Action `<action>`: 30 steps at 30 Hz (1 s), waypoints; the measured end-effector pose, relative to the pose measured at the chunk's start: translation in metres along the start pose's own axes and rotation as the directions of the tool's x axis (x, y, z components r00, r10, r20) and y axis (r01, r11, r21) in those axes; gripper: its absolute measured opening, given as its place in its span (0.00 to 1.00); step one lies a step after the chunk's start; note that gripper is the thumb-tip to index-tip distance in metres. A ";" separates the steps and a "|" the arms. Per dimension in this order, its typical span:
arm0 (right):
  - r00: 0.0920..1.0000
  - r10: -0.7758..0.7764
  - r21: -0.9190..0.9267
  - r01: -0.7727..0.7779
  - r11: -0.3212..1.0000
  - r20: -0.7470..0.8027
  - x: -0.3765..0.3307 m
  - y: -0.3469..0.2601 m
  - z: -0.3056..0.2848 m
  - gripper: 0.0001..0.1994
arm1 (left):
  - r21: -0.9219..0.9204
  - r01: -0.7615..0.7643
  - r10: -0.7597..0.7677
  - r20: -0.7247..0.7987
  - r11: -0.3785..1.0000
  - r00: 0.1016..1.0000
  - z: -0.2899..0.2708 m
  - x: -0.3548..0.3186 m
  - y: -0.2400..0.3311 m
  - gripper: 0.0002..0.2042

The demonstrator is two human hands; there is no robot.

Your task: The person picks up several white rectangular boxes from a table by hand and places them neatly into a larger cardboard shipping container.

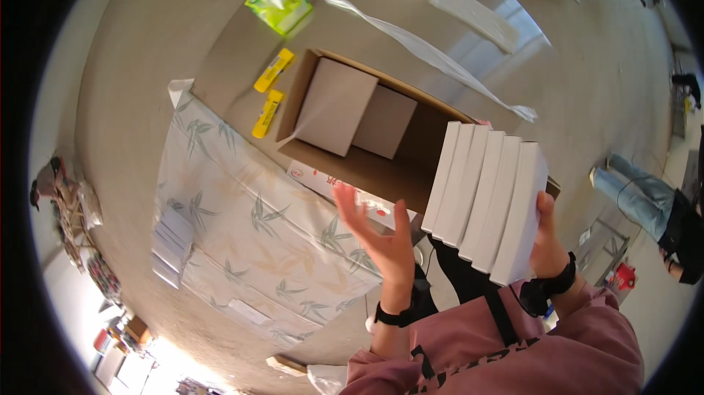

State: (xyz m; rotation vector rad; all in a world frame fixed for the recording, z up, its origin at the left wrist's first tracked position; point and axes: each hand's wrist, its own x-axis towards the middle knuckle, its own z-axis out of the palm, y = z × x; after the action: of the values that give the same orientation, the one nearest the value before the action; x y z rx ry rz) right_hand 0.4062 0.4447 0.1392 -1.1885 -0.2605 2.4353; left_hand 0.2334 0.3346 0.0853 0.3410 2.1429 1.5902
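Fingers spread wide on the left hand, touching nothing; right hand clamps a row of six white boxes at three o'clock, above the open cardboard carton. Loading step, seemingly; next calls for steadying and lowering.

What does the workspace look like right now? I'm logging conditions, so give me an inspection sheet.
Surface: grey floor; a leaf-patterned sheet lies over low flat packs.
Job's things: a row of six flat white boxes held side by side; an open cardboard carton with two pale boxes inside, one larger than the other.
Clutter: green tissue pack, two yellow utility knives, long plastic strips.
Grippers: right hand grips the far end of the row; left hand open, fingers spread, apart from the row.
Cables: nothing seen.
Surroundings: another person at the right edge; goods stacked at the lower left.
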 end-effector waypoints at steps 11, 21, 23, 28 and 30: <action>0.991 -0.108 -0.314 0.078 0.946 -0.080 0.059 0.017 0.023 0.34 | -0.306 0.222 -0.182 0.153 0.926 0.971 -0.005 -0.011 -0.013 0.28; 0.991 -0.107 -0.279 0.082 0.957 -0.076 0.054 0.021 0.017 0.35 | -0.252 0.219 -0.180 0.168 0.943 0.969 -0.004 -0.013 -0.018 0.28; 0.990 -0.115 -0.287 0.087 0.954 -0.081 0.053 0.021 0.016 0.36 | -0.254 0.214 -0.176 0.166 0.943 0.970 -0.004 -0.013 -0.019 0.27; 0.990 -0.125 -0.281 0.101 0.954 -0.070 0.057 0.024 0.018 0.36 | -0.227 0.194 -0.158 0.170 0.954 0.973 -0.004 -0.013 -0.019 0.27; 0.988 -0.130 -0.292 0.102 0.951 -0.078 0.058 0.023 0.017 0.36 | -0.229 0.204 -0.166 0.176 0.952 0.970 -0.005 -0.013 -0.019 0.27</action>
State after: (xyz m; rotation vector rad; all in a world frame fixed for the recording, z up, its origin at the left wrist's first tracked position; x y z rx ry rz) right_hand 0.3549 0.4496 0.1005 -1.3643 -0.6551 2.2843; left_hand 0.2436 0.3191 0.0705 0.1702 1.7810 1.6392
